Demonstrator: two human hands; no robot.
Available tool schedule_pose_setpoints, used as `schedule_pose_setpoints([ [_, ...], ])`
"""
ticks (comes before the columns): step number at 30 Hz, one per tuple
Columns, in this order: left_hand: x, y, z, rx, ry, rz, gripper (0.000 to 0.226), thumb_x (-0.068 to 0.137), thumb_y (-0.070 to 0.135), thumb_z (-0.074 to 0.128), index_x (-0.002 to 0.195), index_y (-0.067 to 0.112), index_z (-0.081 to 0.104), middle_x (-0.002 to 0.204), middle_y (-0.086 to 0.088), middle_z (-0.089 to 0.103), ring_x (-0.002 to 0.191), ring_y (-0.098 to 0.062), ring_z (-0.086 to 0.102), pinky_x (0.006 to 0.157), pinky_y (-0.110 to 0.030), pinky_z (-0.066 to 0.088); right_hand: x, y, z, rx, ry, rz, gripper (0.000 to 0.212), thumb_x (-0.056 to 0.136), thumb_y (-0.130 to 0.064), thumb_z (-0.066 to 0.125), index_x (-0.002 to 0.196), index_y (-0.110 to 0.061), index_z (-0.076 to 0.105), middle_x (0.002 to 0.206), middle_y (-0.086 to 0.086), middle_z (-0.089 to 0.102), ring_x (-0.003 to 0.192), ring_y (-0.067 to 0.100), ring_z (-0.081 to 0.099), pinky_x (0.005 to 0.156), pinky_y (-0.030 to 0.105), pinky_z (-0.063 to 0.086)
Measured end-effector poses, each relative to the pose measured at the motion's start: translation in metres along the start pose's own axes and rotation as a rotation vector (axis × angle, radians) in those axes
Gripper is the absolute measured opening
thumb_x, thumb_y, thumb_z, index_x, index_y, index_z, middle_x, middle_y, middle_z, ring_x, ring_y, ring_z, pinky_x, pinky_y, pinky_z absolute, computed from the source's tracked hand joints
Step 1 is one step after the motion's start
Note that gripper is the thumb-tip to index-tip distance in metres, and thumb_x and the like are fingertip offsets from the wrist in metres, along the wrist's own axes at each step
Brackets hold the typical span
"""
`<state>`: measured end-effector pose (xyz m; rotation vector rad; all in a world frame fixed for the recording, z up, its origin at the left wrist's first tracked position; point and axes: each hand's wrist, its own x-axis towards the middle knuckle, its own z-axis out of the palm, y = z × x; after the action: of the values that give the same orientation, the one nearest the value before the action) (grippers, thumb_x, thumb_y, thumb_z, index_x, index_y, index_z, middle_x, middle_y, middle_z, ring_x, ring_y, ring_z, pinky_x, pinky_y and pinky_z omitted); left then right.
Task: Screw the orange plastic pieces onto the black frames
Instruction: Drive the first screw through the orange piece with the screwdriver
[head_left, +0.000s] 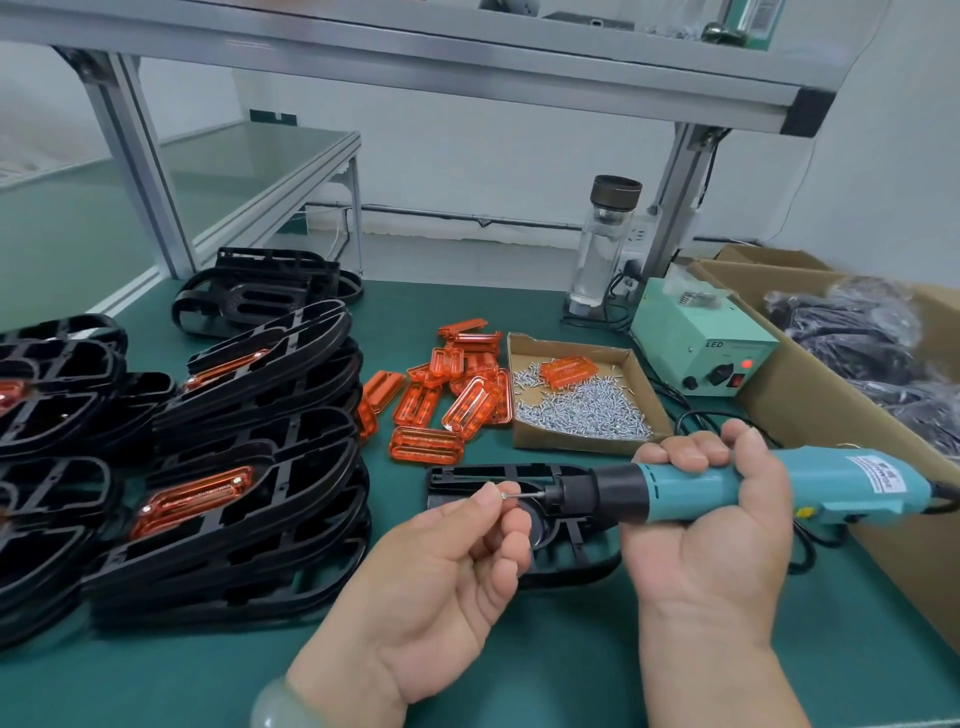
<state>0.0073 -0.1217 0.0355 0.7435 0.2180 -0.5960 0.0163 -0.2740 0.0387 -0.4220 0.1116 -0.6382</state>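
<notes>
Right hand (711, 499): fingers and thumb were wrapped round the body of the electric screwdriver (779, 491), which was held level with its bit (530, 496) pointing left.
Left hand (441, 566): thumb and forefinger pinched a small screw (505, 497) at the tip of the bit; the other fingers were loosely curled.
Black frame (462, 475): lay flat on the green table (519, 649) directly beneath both hands. Whether an orange piece sat in it was hidden.
Orange pieces (457, 400): lay in a loose heap just behind the frame, beside the cardboard tray (566, 441) of screws.
Finished frames (291, 467): were stacked at the left with orange pieces fitted.
Step in hand (judged): seating the screw on the bit.
Good practice (judged): set the screw head square on the bit so the screw sits straight. Release the pinch only once it holds. Bring the tool upright over the hole before pressing the trigger, with fingertips clear of the bit.
</notes>
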Motion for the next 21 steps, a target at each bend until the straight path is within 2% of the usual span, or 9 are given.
schedule_pose_setpoints([
  [7, -0.001, 0.000, -0.001, 0.009, -0.024, -0.001, 0.013, 0.070, 0.017, 0.065, 0.067, 0.009, 0.076, 0.065, -0.009, 0.062, 0.049, -0.012, 0.058, 0.040, -0.017, 0.049, -0.001, -0.002, 0.001, 0.004, 0.000, 0.001, 0.015, 0.097, -0.020, 0.048, 0.083, -0.021, 0.051, 0.061, -0.012, 0.045, 0.051, 0.005, 0.046, 0.063, 0.021, 0.046],
  [15, -0.001, -0.004, -0.001, 0.194, 0.015, 0.163, 0.015, 0.068, 0.022, 0.064, 0.065, 0.013, 0.076, 0.063, -0.007, 0.063, 0.049, -0.010, 0.057, 0.041, -0.017, 0.048, -0.003, 0.000, -0.001, -0.025, -0.028, -0.023, 0.012, 0.096, -0.019, 0.049, 0.085, -0.023, 0.047, 0.060, -0.012, 0.044, 0.051, 0.005, 0.046, 0.063, 0.019, 0.048],
  [21, 0.003, -0.010, -0.004, 0.358, 0.126, 0.313, 0.026, 0.087, 0.015, 0.059, 0.066, 0.012, 0.074, 0.064, -0.008, 0.064, 0.051, -0.012, 0.059, 0.043, -0.018, 0.047, -0.008, 0.001, -0.002, -0.061, -0.061, -0.058, 0.008, 0.094, -0.019, 0.050, 0.088, -0.024, 0.048, 0.060, -0.011, 0.046, 0.052, 0.004, 0.047, 0.064, 0.020, 0.048],
])
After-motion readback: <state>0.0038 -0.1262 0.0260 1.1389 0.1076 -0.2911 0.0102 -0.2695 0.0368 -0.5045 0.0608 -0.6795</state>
